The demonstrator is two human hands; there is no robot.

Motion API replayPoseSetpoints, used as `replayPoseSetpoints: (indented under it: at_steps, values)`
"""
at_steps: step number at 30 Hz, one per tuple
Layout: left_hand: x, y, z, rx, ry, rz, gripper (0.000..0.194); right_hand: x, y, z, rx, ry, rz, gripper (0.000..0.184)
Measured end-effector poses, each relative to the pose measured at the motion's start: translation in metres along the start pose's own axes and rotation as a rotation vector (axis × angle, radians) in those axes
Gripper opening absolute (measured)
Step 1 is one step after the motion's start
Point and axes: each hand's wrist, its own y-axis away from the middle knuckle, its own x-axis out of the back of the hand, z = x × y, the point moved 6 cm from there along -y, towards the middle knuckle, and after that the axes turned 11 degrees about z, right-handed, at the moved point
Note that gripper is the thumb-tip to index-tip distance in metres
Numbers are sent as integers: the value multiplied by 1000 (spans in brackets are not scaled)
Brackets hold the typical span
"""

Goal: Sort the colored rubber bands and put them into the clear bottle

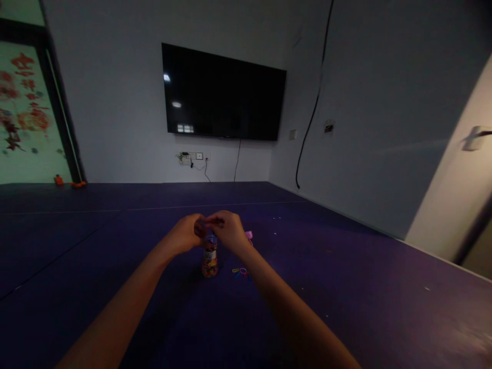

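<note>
My left hand and my right hand meet just above a small clear bottle filled with colourful bits, which stands upright on the dark purple floor mat. Both hands have fingers curled and pinched together at the bottle's top; what they pinch is too small and dark to name. A few loose coloured rings lie on the mat right of the bottle. A small pink object shows behind my right wrist.
A large black TV hangs on the far wall above a socket strip with cables. A black cable runs down the right wall. A window with red decorations is at left; small orange items lie below it.
</note>
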Motion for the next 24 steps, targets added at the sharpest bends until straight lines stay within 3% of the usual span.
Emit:
replayPoseSetpoints:
  at_steps: [5,11,17,21,24]
  values:
    - [-3,-1,-2,15,53,-41,38,-3,5,-1,7,46,-31,14]
    - [-4,0,-5,54,134,-46,41,-2,5,3,-131,-105,-95,13]
    - [-3,0,-5,91,112,-13,44,17,-4,5,-189,-161,-150,14]
    - [8,1,4,34,-4,45,49,46,4,26,-215,102,-197,20]
    - [5,6,13,-20,-75,16,62,63,30,53,-125,425,-261,21]
